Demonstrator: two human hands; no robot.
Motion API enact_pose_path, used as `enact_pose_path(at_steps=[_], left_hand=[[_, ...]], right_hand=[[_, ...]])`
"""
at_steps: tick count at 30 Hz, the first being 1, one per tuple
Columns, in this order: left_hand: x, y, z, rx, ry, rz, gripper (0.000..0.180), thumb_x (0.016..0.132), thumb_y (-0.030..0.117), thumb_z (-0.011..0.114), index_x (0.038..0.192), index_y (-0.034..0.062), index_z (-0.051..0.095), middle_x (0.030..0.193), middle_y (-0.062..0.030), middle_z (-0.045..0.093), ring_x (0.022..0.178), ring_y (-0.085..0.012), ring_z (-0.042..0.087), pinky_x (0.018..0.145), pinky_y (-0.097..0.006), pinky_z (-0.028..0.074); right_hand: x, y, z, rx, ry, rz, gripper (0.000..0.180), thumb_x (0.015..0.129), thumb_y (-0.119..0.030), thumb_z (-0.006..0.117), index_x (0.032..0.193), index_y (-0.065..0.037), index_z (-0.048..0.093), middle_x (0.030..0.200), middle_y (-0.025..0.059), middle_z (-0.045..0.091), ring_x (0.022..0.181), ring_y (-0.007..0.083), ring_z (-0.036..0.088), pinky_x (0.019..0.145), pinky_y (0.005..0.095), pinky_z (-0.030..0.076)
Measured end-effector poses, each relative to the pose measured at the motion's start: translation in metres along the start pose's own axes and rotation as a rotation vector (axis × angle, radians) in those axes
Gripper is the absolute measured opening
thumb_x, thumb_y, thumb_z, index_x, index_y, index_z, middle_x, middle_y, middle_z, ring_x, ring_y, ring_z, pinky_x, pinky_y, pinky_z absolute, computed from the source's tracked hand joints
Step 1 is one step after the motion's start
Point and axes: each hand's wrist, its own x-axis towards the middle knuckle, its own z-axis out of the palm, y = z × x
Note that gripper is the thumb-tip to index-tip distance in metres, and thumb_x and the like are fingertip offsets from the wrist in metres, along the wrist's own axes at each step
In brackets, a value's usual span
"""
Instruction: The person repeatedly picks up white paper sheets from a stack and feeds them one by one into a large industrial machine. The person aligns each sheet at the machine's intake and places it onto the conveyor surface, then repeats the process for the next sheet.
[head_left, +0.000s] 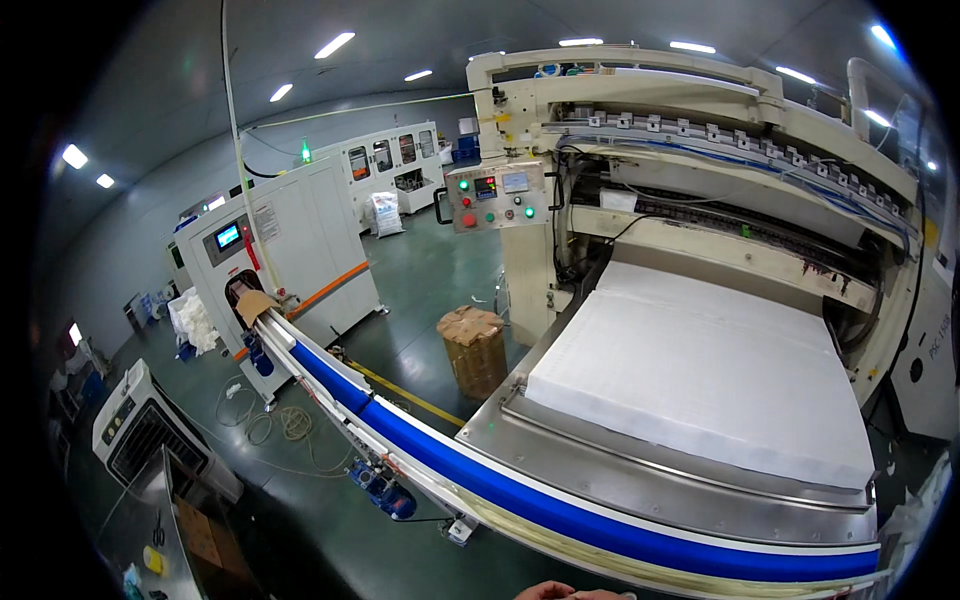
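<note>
At the lower edge, only the tops of my left hand point(545, 591) and my right hand point(598, 595) show, close together. The frame cuts off most of their fingers, so I cannot tell what they hold, if anything. Just beyond them runs a narrow conveyor with a blue belt point(500, 510) and white side rails. Past the conveyor, a wide flat stack of white sheets point(700, 370) lies on a steel table point(580, 450). That stack reaches back under a large cream-coloured machine point(700, 225), and both hands are apart from it.
A control panel point(492, 198) with lit buttons hangs on the machine. A brown wrapped drum point(472, 350) stands on the green floor. At left are a white cabinet point(290, 235) with a screen, an air cooler point(160, 430), coiled hose point(290, 424) and a blue motor point(382, 490) under the conveyor.
</note>
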Motion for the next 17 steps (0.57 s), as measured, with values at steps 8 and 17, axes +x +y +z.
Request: enact_pose_path(at_steps=[8,17], left_hand=[[-0.016,0.015,-0.007,0.136,-0.057,-0.185,0.028,0.085,0.022,0.067,0.106,0.0036,0.059,0.089,-0.0035,0.062,0.079,-0.0101,0.057,0.069,-0.024,0.046],[-0.033,0.018,-0.018,0.243,-0.254,0.055,0.027,0.084,0.019,0.067,0.106,0.0049,0.059,0.096,-0.0027,0.061,0.090,-0.0116,0.055,0.082,-0.028,0.045]], right_hand=[[-0.014,0.000,-0.005,0.049,0.061,0.104,0.033,0.088,-0.030,0.057,0.104,-0.001,0.063,0.099,0.0117,0.064,0.095,0.0215,0.059,0.083,0.0327,0.045],[-0.021,0.003,-0.002,0.111,-0.062,-0.025,0.037,0.087,-0.030,0.062,0.115,-0.005,0.060,0.109,0.0128,0.061,0.105,0.0218,0.056,0.094,0.0331,0.041]])
